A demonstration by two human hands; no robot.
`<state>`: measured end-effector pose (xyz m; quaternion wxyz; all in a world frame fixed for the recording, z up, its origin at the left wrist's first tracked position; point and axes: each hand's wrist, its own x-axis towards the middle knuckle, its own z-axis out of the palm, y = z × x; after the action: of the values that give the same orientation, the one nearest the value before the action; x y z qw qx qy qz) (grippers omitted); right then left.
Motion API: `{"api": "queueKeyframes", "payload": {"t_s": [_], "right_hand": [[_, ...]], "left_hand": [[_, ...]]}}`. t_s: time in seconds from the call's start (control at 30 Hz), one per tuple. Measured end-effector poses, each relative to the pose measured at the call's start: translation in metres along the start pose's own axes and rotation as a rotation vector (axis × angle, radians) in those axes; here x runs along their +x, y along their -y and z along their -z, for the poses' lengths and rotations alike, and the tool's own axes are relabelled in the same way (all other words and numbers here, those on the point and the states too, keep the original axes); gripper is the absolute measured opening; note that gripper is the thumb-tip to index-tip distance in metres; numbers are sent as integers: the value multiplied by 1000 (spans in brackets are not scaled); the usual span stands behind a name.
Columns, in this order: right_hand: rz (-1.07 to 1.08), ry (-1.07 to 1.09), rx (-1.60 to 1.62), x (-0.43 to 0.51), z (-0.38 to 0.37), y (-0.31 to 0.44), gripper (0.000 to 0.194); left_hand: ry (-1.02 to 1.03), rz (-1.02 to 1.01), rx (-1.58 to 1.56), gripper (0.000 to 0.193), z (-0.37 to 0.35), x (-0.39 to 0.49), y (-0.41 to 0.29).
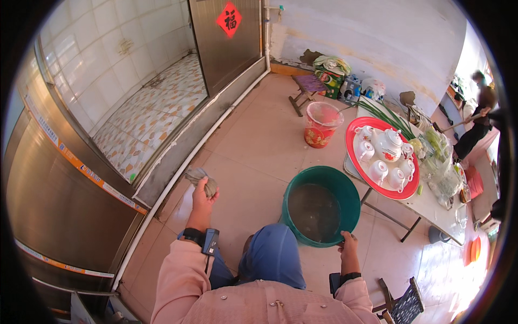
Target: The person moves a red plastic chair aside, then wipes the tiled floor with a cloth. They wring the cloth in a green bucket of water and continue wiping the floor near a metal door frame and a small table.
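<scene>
Bunched in my left hand [205, 193] is a grey cloth [198, 176], held above the floor tiles near the white pipe. My right hand [348, 244] grips the near rim of a green plastic bucket [287, 210], to the right of my knee. Murky water [315, 212] covers the bucket's bottom. Beyond the bucket, a red-rimmed round tray [351, 154] on a table carries a white teapot [387, 143] and several white cups [379, 171].
A folding table [441, 224] on the right bears green onions [388, 115] and bagged vegetables [441, 178]. A red bucket [319, 135] and a folding stool [309, 87] stand ahead. A white pipe [190, 158] runs along the left. Another person [481, 109] holds a long handle at far right.
</scene>
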<state>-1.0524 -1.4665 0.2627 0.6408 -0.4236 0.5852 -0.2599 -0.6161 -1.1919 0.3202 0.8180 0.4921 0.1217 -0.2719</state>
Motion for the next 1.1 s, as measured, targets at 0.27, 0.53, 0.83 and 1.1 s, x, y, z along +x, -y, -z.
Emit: {"api": "queueKeyframes", "payload": {"t_s": [0.27,0.53,0.83,1.1], "right_hand": [[9,-70,30,-21,43,-18,24],[-5,-186,38,-55,107,-35,21],[49,-320,-14,-67,189,-49,18],[91,-233,52,-52,231,-38,19]], "left_hand": [[-74,-20,30,34,-5,6,7],[-130,-10,103,35,-17,11,18],[-96,-42,192,37,-19,19,28],[-11,-77,266,32,-13,8,24]]}}
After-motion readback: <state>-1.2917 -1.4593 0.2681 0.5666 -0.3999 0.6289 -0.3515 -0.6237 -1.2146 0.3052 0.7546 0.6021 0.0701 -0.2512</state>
